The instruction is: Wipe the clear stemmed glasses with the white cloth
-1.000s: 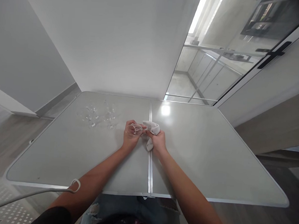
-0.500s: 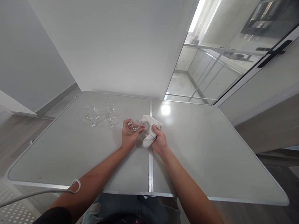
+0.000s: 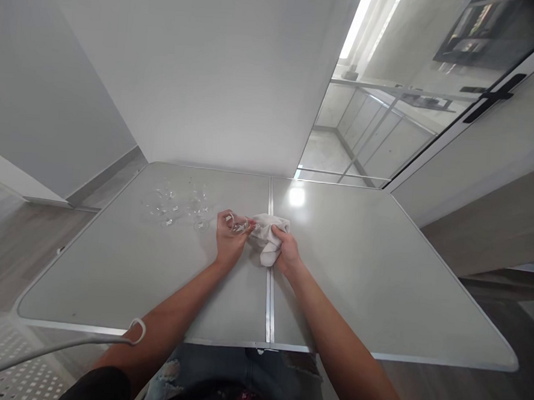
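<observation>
A: Beginning with the head view, what does your grip have?

B: My left hand (image 3: 229,243) is closed around a clear glass (image 3: 239,224), near the middle of the frame. My right hand (image 3: 288,249) is grasping a pale cloth (image 3: 268,242), just to the right of it. So neither grip is released.

A: And how does the glass lie?

B: It is tilted on its side. Its long axis goes roughly from left to right across the frame, with the rim towards the left and the narrow end towards the right, where the cloth is. For me this is the relation which matters most: the narrow end points from my left hand to my right hand.

A: Which hand is nearer to it?

B: The left, because it has the bowl in its fingers. The right hand is at the far side of the cloth, and I cannot tell whether its fingers reach the glass through the fabric, since the folds hide this part.

A: What else is around?

B: Below both hands is the tabletop (image 3: 357,278), with a metal strip (image 3: 269,315) dividing it near the center. Left of my left hand, and apart from it, stand several clear glasses (image 3: 167,209); their outlines overlap, so I cannot count them surely. At the lower left, a pale cable (image 3: 49,354) ends in a loop over my forearm.
</observation>
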### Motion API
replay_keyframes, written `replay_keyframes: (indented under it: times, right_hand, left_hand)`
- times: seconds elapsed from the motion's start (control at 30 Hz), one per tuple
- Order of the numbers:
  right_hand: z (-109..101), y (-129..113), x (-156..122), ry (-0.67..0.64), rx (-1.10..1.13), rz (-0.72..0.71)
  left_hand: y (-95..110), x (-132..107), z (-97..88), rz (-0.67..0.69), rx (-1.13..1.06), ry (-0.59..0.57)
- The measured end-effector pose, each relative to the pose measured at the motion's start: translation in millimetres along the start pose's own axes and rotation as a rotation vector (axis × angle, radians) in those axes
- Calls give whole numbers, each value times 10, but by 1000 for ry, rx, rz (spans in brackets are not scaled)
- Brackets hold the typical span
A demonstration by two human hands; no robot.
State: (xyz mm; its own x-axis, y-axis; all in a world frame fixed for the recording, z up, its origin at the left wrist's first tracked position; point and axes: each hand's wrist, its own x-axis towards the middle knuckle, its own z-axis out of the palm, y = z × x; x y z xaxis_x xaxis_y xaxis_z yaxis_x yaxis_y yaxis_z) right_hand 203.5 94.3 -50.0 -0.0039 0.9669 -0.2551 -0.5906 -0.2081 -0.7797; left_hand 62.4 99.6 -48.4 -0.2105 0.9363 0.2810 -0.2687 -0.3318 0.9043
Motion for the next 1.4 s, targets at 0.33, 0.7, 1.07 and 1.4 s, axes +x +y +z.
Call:
replay_keyframes:
  times: [0.33,0.7,1.07,1.4]
  right_hand:
    - [15,-31,-23,-26,36,70]
    - [-46,-48,28,48,45,-9]
    - [-146,-136,79,132,7,-142]
    - [-193,-366,-101,-498,-367,115]
  left_hand:
    - [15,-2,8,98,124,-15]
    - [-25,5,-2,89,96,-34]
    - [-71,49,-40,103,136,9]
    - [-92,25,-32,-21,101,-5]
